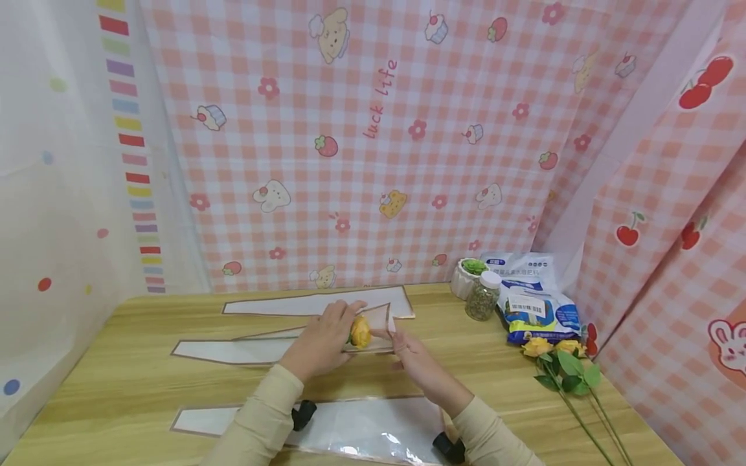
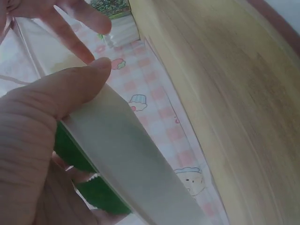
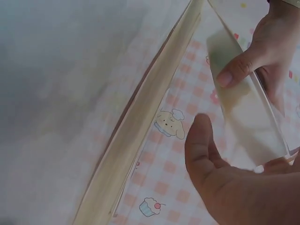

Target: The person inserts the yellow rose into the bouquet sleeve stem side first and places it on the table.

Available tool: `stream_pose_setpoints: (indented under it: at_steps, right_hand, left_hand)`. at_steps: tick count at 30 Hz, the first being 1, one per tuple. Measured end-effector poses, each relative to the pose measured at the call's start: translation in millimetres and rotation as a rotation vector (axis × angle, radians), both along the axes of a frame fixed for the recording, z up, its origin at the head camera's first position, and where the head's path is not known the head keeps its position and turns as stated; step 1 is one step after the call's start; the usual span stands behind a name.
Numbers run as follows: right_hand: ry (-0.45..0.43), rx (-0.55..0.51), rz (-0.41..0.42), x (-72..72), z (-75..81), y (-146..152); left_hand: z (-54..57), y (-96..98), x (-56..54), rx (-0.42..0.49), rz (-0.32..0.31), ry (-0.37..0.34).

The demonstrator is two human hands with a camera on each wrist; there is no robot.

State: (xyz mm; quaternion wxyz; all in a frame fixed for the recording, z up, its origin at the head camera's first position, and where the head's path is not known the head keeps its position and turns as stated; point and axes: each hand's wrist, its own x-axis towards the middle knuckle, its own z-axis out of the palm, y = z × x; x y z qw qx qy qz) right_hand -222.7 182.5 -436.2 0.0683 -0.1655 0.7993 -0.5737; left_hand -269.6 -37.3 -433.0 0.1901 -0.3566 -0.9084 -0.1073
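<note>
Table (image 1: 116, 375), pale wood-grain top; clock centred on the held flower, head view. Backdrop (image 1: 233, 162), pink-and-white checked cloth, 12 o'clock, printed with cakes, strawberries and dogs. Side cloth (image 1: 70, 194), white with coloured dots, 10 o'clock. Yellow flower (image 1: 361, 332), ruffled petals, one, at the wide end of a paper sleeve (image 1: 380, 317), translucent, brown-edged, tapering. Left hand (image 1: 326, 336): thumb over the sleeve, fingers beneath, gripping it. Right hand (image 1: 412, 356): thumb spread away from the fingers, fingertips at the sleeve's mouth. Flat sleeves, two: far one (image 1: 326, 304), 11 o'clock; near one (image 1: 373, 427), 6 o'clock, glossy. Pot (image 1: 462, 282), white, ribbed, green plant, 2 o'clock. Jar (image 1: 481, 301), clear, white lid, dried bits inside. Bags (image 1: 544, 312), plastic, 3 o'clock: barcode, Chinese lettering too small to read surely. Loose flowers (image 1: 562, 366), yellow, long-stemmed, toward 4 o'clock. Backdrop lettering, red: "luck life".
</note>
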Motion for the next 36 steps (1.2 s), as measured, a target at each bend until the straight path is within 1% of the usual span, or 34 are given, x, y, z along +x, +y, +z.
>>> stream_pose_setpoints:
  at_steps: [2, 4, 7, 9, 14, 17, 22, 26, 29, 30, 33, 35, 36]
  right_hand:
    - [0.0, 0.024, 0.042, 1.1, 0.0, 1]
    - [0.009, 0.044, 0.074, 1.1, -0.1, 1]
    - [0.01, 0.056, 0.08, 1.3, -0.2, 1]
    - [0.014, 0.054, 0.042, 1.3, 0.3, 1]
    - [0.029, 0.013, -0.112, 2.6, 5.4, 1]
    - [0.027, -0.003, -0.153, 0.4, 5.5, 5]
    - [-0.003, -0.008, -0.184, -5.3, 2.0, 12]
    - [-0.047, -0.019, -0.187, -7.6, 0.3, 17]
    - [-0.092, -0.002, -0.2, -10.3, -2.3, 22]
    - [-0.107, 0.013, -0.206, -11.0, -3.0, 24]
    - [-0.139, 0.057, -0.232, -13.0, -5.0, 29]
    - [-0.159, 0.076, -0.244, -14.6, -6.2, 32]
    - [-0.171, 0.083, -0.249, -15.4, -7.2, 34]
  left_hand:
    - [1.4, 1.4, 1.6, -0.007, 0.0, 0.021]
    - [2.8, 2.6, 3.5, -0.006, -0.001, 0.028]
    - [3.7, 3.5, 6.5, -0.008, -0.001, 0.007]
    - [3.3, 3.6, 7.6, -0.011, 0.004, -0.012]
    - [-0.4, 2.0, 4.5, -0.005, -0.005, -0.032]
    - [-4.1, -1.8, -0.3, -0.005, -0.003, -0.051]
    - [-2.2, -13.9, -6.3, 0.005, 0.027, -0.19]
    - [1.6, -26.9, -8.3, 0.025, 0.072, -0.358]
    - [3.8, -38.4, -8.6, 0.057, 0.109, -0.489]
    - [4.5, -42.3, -8.7, 0.069, 0.116, -0.523]
    - [6.9, -51.5, -7.8, 0.088, 0.147, -0.615]
    - [7.0, -55.3, -7.4, 0.082, 0.16, -0.653]
    - [6.9, -56.7, -7.0, 0.072, 0.165, -0.66]
